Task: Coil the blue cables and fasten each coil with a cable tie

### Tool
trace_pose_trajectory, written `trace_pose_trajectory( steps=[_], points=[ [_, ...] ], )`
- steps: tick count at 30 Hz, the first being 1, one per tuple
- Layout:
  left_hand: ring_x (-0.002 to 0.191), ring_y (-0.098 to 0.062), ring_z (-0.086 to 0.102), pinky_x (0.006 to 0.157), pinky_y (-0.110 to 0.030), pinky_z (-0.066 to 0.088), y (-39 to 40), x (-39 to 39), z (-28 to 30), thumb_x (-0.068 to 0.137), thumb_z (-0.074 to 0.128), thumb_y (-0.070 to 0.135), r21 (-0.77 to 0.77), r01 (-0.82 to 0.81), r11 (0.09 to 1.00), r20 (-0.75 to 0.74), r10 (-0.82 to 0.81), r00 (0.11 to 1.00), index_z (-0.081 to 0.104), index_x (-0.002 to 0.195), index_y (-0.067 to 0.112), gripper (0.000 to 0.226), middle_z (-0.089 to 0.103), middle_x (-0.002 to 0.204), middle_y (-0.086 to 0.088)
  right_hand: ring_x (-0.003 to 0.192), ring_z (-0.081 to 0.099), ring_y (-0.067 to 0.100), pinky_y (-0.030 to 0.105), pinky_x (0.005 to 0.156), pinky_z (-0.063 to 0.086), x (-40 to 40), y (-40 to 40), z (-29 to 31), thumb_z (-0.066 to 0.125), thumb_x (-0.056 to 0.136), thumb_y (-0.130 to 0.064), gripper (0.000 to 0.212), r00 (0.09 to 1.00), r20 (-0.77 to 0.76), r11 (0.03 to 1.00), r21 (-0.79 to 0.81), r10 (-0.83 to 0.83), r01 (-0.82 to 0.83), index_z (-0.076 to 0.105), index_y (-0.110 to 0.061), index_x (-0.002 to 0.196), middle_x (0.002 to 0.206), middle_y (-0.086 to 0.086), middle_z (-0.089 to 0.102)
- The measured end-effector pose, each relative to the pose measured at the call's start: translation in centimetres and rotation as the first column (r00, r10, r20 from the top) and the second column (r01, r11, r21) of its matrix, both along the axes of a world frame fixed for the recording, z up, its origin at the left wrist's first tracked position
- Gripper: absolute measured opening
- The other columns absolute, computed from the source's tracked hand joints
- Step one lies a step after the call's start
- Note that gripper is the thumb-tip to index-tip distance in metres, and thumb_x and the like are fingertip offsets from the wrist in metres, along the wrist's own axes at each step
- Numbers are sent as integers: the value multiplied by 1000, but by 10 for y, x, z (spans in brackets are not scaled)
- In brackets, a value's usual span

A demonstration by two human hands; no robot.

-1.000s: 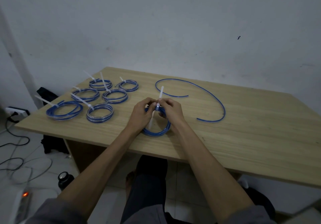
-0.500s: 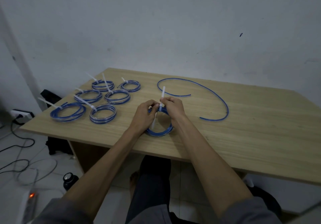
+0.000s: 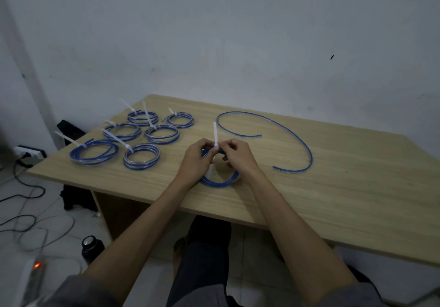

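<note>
Head view, your left hand [image 3: 198, 158]: fingers curled, pinching the blue coil [image 3: 220, 181].
Your right hand [image 3: 238, 156]: pinching the white cable tie [image 3: 215, 135] at the coil's top.

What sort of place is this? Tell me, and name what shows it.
Probably a plain room used as a makeshift workspace: a light wooden table against a bare, scuffed white wall, with a white power strip and loose black cords on the tiled floor.
</note>
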State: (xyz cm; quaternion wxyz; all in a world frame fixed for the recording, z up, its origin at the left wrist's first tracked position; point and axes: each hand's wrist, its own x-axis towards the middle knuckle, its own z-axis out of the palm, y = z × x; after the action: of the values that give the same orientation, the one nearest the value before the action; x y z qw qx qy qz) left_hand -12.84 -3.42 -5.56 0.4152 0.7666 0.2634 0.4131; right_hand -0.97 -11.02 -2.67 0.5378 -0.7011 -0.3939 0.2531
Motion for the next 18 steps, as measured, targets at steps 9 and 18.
trace_pose_trajectory(
  steps=[9, 18],
  points=[
    [89, -14, 66, 80, -29, 54, 25, -8, -3, 97, 64, 27, -136, -260, 956, 133, 278, 951, 66, 101, 15, 13, 69, 93, 2, 77, 70, 16, 34, 73, 60, -6, 9, -7, 58, 101, -28, 21, 996, 90, 1000, 2, 26, -26, 64, -13, 115, 95, 4, 72],
    [94, -14, 62, 80, -21, 44, 49, -35, 18, 97, 63, 22, 15, -475, 880, 19, 475, 880, 69, 105, 8, 17, 69, 101, -3, 71, 74, 19, 31, 69, 62, -27, 56, 0, 61, 100, -19, 23, 995, 97, 1000, 25, 10, -12, 72, -3, 112, 96, 9, 75]
  ],
)
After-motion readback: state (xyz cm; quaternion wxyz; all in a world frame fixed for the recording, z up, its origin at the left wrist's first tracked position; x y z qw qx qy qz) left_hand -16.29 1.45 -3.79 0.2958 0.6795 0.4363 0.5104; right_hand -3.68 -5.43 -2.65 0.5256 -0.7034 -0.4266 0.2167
